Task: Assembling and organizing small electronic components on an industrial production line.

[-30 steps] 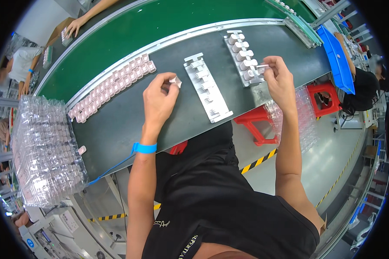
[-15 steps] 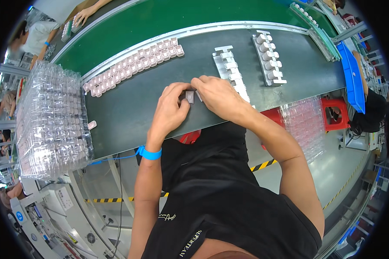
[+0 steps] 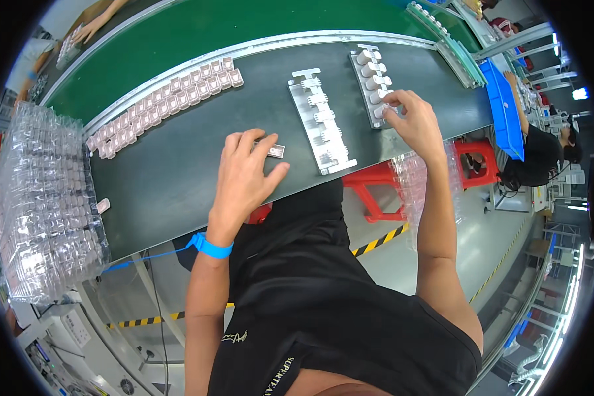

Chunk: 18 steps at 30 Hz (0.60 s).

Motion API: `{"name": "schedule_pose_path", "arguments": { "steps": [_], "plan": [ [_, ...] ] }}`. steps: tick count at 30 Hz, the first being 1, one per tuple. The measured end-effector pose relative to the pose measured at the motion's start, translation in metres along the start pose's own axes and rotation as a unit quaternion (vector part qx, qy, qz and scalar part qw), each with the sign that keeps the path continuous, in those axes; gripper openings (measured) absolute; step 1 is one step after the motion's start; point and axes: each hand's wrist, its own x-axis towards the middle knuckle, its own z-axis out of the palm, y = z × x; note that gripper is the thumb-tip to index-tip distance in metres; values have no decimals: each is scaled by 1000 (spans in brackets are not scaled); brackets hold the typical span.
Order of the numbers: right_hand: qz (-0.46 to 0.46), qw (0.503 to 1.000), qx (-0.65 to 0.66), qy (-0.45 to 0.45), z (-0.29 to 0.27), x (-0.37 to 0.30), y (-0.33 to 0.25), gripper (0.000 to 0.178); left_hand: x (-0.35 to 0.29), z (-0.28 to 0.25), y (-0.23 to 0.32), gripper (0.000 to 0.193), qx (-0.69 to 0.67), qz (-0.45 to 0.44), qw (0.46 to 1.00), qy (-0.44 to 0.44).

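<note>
My left hand (image 3: 244, 171) is palm down over the dark bench, its fingers spread and the thumb apart. Its fingertips lie over the left end of a small pale pink rectangular housing (image 3: 275, 151) on the mat. At the near end of the right-hand fixture (image 3: 361, 82), my right hand (image 3: 416, 125) has thumb and forefinger closed about the nearest white rounded part (image 3: 381, 111). Several similar white parts stand in a row beyond it. Between my hands lies a second fixture (image 3: 320, 122), holding a line of white toothed pieces.
Two rows of pale pink housings (image 3: 158, 109) line the bench's far left. A tall stack of clear plastic trays (image 3: 53, 204) stands left, with a loose housing (image 3: 103, 205) beside it. A blue bin (image 3: 505, 109) is at right. Red stools (image 3: 376, 191) stand below the bench edge.
My right hand has left the small housing and moved right to the fixture of white parts. The left hand's fingers have opened out, and the housing now lies on the mat. The view has shifted.
</note>
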Motion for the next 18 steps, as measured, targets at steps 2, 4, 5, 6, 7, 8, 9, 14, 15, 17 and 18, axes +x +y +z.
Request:
{"name": "schedule_pose_path", "arguments": {
  "steps": [2,4,5,6,7,8,9,14,15,17,18],
  "plan": [
    [10,1000,-4,-24,0,1,1,24,0,8,3,36,15,-8,1000,10],
    [18,998,-2,-66,-1,6,5,27,-1,15,1,33,33,-19,999,21],
    [12,996,4,-88,-6,10,9,27,-2,18,-1,31,22,-7,999,29],
    [20,993,9,-118,-11,13,7,27,-3,20,-3,29,12,5,999,37],
    [13,990,-2,-142,-16,16,6,27,-4,17,-3,28,4,8,999,35],
    [7,986,-14,-165,-18,19,5,27,-6,15,-5,28,9,0,999,39],
    [-10,985,1,-173,-20,20,7,27,-6,14,-6,29,2,13,999,35],
    [-77,976,-20,-204,-19,26,13,28,-12,11,-13,36,-35,16,998,42],
    [-111,974,-28,-197,-17,26,11,29,-12,12,-13,37,-41,21,998,47],
    [-120,976,-10,-181,-16,26,2,28,-13,10,-15,38,-47,22,997,55],
    [-124,979,9,-161,-15,24,-6,27,-12,9,-16,38,-49,34,997,56]
  ]
}}
